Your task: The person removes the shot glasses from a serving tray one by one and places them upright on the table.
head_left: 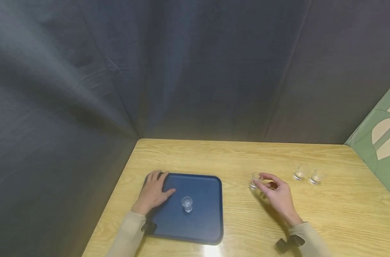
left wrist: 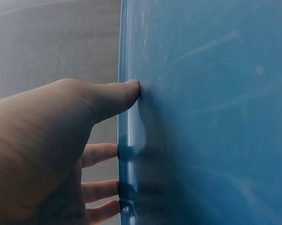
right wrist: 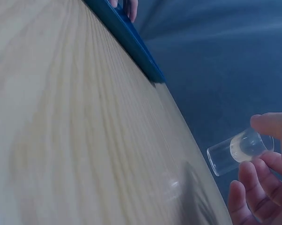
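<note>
The right hand (head_left: 278,195) pinches a glass (right wrist: 222,157) right of the tray (head_left: 205,226); a loose grip could drop it. The left hand (head_left: 152,194), fingers straight, touches the tray; a nudge could topple the tray's glass (head_left: 187,204).

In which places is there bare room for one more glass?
Bare table: between the tray and the glass in the right hand; behind the tray, up to the curtain. The tray is free right of its small glass. Crowded: the tray's left side, under the left hand, and around the two glasses farther right.
</note>
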A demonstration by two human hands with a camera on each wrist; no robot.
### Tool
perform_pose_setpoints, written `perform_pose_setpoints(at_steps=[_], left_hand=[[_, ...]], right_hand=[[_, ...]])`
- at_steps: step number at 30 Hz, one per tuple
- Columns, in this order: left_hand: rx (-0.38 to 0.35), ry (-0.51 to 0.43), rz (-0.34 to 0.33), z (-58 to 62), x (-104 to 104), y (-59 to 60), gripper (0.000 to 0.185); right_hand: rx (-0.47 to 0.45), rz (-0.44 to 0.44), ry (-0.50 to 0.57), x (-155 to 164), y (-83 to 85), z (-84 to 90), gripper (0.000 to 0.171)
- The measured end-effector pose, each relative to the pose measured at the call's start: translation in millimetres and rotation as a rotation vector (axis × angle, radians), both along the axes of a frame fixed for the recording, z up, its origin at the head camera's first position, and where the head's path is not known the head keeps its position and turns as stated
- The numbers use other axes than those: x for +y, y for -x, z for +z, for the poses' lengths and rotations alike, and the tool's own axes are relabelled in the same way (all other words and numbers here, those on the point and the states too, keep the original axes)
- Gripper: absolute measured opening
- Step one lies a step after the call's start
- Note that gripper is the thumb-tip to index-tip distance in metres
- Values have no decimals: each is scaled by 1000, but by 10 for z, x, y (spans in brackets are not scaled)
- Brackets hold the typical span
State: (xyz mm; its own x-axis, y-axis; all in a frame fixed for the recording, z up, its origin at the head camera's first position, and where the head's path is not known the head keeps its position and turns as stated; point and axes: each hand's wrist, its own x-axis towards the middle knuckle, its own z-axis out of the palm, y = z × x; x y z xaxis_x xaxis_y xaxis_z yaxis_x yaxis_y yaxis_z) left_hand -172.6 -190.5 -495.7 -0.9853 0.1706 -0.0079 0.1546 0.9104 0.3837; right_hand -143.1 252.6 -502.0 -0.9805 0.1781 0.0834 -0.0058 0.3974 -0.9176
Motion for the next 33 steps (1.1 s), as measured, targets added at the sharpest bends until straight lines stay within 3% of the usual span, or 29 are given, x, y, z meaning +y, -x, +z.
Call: perform_pose_setpoints(at_steps=[14,27,33], left_hand=[[15,-5,-6,-7,-11,-1,75],[0,-10,0,-37,-17,19,76],[-3,-10,0,-40,-10,29,77]], right_hand=[[32,-91,-34,365,-59,-14,52],[6,-254,-21,698,-75,19,57],[-29,-341,19,836,-69,30,48]])
